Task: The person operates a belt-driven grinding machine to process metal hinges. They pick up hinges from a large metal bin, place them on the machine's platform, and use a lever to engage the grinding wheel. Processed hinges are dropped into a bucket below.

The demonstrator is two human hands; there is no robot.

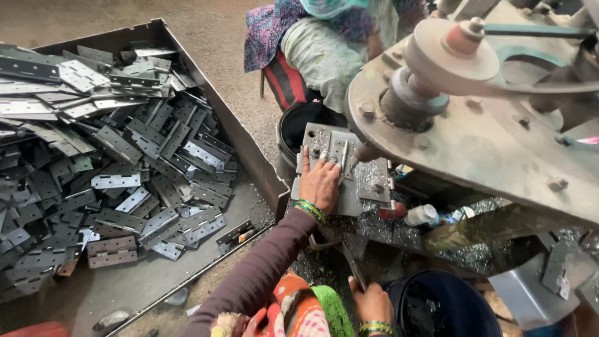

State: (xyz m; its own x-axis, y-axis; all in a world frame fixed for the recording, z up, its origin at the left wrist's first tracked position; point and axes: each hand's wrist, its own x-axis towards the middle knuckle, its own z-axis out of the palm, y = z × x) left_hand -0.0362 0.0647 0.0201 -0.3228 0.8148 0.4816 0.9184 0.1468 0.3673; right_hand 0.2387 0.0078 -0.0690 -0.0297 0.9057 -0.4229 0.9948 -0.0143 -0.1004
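My left hand (319, 182), with green bangles at the wrist, reaches out in a maroon sleeve and rests on a grey metal hinge (337, 151). It holds the hinge down on the small steel fixture plate (349, 196) of a machine, under the machine's spindle (417, 93). My right hand (372, 302) sits low at the frame's bottom edge, closed around a thin metal lever (350, 262) that rises toward the plate. Metal shavings lie around the fixture.
A large steel tray (249, 150) on the left holds several dark and silvery hinges (118, 181). Another person (324, 43) sits across, behind a black bucket (298, 125). A dark blue bucket (443, 306) stands by my right hand. The machine's heavy round body (499, 150) fills the right.
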